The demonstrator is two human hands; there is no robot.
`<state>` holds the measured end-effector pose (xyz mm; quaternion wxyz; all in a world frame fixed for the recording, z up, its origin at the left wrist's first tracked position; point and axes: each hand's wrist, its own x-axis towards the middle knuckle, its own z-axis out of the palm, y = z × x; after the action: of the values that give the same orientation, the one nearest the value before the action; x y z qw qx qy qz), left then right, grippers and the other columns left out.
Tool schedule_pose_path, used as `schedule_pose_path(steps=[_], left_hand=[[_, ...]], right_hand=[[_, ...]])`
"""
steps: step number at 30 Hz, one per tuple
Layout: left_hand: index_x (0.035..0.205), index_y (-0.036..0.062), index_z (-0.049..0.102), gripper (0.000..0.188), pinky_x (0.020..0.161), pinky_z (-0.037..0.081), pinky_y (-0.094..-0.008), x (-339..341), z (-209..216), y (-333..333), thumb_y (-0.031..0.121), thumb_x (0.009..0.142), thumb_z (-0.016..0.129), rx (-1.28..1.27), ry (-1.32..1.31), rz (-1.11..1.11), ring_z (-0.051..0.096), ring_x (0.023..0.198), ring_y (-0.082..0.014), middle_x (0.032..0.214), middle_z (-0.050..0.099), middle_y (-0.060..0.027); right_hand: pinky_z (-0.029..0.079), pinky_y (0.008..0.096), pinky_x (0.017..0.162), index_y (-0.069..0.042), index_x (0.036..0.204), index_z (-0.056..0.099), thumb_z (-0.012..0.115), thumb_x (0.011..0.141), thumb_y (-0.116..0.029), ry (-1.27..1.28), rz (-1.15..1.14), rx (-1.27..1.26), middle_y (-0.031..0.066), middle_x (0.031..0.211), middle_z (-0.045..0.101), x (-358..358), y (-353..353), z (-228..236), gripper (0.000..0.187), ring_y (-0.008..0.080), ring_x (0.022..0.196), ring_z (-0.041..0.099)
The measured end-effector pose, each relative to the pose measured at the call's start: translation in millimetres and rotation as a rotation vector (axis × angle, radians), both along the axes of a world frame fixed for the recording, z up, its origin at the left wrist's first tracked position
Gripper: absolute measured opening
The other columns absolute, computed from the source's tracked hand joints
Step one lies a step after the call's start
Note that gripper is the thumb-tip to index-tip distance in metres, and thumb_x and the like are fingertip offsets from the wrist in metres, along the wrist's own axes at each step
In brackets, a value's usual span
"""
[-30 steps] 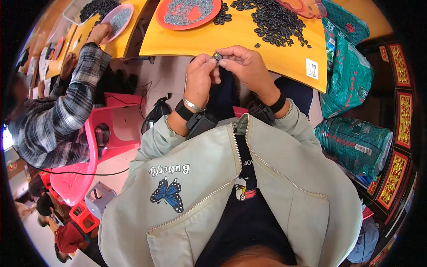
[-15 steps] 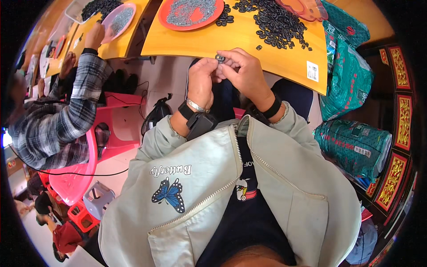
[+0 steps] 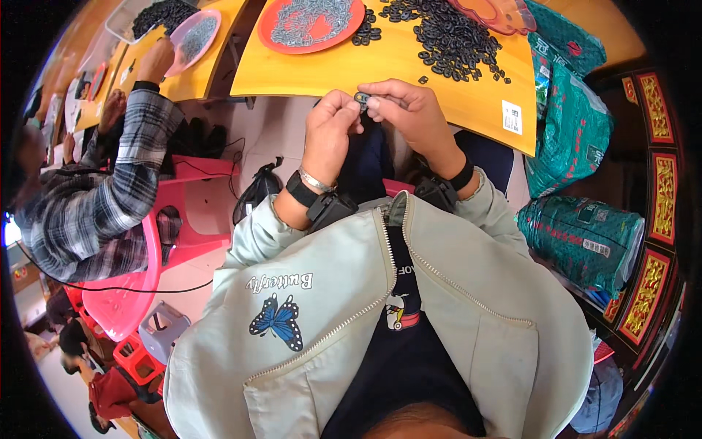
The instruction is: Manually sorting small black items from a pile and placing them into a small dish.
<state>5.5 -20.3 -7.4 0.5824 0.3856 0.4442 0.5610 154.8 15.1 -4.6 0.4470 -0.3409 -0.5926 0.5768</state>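
Note:
A small black oval part (image 3: 361, 96) with openings in it is pinched at the fingertips of both hands, just off the front edge of the yellow table (image 3: 292, 79). My left hand (image 3: 329, 132) grips its near left side with thumb and forefinger. From the right, my right hand (image 3: 411, 121) closes thumb and fingers on its other side. Whether a small metal piece sits in the part is too small to tell. Beyond my hands lie a heap of similar black parts (image 3: 457, 44) and a red plate (image 3: 265, 33) of small silvery metal pieces.
A clear reddish dish (image 3: 504, 18) stands at the far right of the table. Green woven bags (image 3: 570, 132) crowd its right side. To the left, a person in a plaid sleeve (image 3: 135, 157) reaches to a pink plate (image 3: 212, 36) on another table. A pink chair (image 3: 150, 256) stands nearby.
My hands have drawn slightly apart at the wrists, and their fingers have shifted around the black part. The part stays between the fingertips in nearly the same place.

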Motion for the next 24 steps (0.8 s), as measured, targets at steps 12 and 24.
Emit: schedule_pose_path(steps=[12, 24], left_hand=[[0.075, 0.0028, 0.050, 0.013, 0.057, 0.040, -0.0219, 0.9, -2.7, -5.1, 0.008, 0.087, 0.050, 0.054, 0.066, 0.075, 0.047, 0.060, -0.0083, 0.067, 0.050, -0.0003], [0.076, 0.0031, 0.049, 0.014, 0.057, 0.040, -0.0217, 2.5, -4.8, -5.0, 0.008, 0.088, 0.050, 0.047, 0.055, 0.091, 0.047, 0.060, -0.0083, 0.067, 0.050, -0.0003]], right_hand=[[0.050, 0.0207, 0.070, 0.003, 0.107, 0.062, 0.058, 0.086, -0.003, 0.044, -0.005, -0.094, 0.0055, 0.089, 0.065, -1.2, -3.6, -1.7, 0.022, 0.0085, 0.077, 0.060], [0.051, 0.0215, 0.070, 0.004, 0.106, 0.061, 0.058, 0.086, -0.002, 0.063, -0.035, -0.106, 0.0068, 0.089, 0.065, -3.7, -3.8, -6.5, 0.021, 0.0097, 0.078, 0.061]])
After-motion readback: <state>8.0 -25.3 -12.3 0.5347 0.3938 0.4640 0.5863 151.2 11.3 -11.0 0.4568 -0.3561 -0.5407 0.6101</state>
